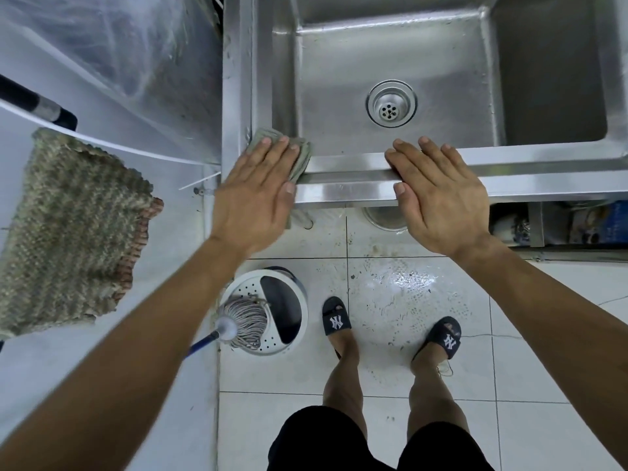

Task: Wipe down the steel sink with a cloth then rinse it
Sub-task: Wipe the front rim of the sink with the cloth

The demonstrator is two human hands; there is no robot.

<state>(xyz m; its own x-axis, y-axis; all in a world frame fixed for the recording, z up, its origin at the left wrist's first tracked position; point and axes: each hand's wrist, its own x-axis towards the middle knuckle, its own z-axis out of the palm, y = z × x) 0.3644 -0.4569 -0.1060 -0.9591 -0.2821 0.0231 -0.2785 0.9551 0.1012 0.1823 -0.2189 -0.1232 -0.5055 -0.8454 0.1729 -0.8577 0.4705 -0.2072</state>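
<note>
**K:** Status: wipe stage, rinse not started by the look of it. No tap in view, no water running.

**M:** Where's the cloth?

**K:** Cloth (300, 154) sits on the front-left corner of the steel sink (441, 161), draped over the rim there. Left hand (253, 195) lies flat on top of it, fingers straight and close together, pressing down. Not pinching or bunching it.

**M:** Right hand?

**K:** Right hand (441, 198) is flat on the front rim, just right of centre, fingers straight and slightly spread, thumb over the front edge. Holds nothing. Looks like a brace.

**M:** How will the cloth handle?

**K:** Small, thin, soft, folded. Light, goes limp if lifted. My guess is it's damp, so it should drag and grip on steel rather than skate. Palm pressure is the right hold for flat runs. For basin walls and around the drain (391, 103), I'd bunch it under the fingertips.

**M:** Risks?

**K:** Rim is narrow and smooth, so the cloth could slip off the front edge onto the floor (390, 368). Floor has a wet patch by the feet. Mop bucket (265, 311) stands below the left arm, well apart from the cloth.
</note>
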